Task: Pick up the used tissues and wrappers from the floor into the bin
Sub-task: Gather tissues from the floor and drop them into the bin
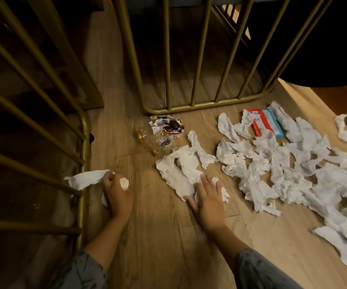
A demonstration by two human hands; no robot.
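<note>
Clutching a crumpled tissue (87,178) with curled fingers, the left hand (117,193) sits low over the wooden floor (158,236), just beside the gold metal frame (84,155) at the left; white bits of tissue poke out between its knuckles and below the palm, so that grip is closed around paper. The right hand (207,200) lies flatter, fingers fairly straight and pressing down on the near edge of a wrinkled tissue sheet (181,170), with small wads showing between the fingers. Beyond that sheet, near the foot of a second gold barred frame (199,105), lie clear snack wrappers (164,130) with dark and gold printing. To the right a big heap of used tissues (293,163) spreads across the floor to the picture's edge, and a red, white and blue tissue packet (265,124) lies partly buried among its far pieces. Grey sleeves (258,270) cover both forearms at the bottom. No bin shows in the head view.
</note>
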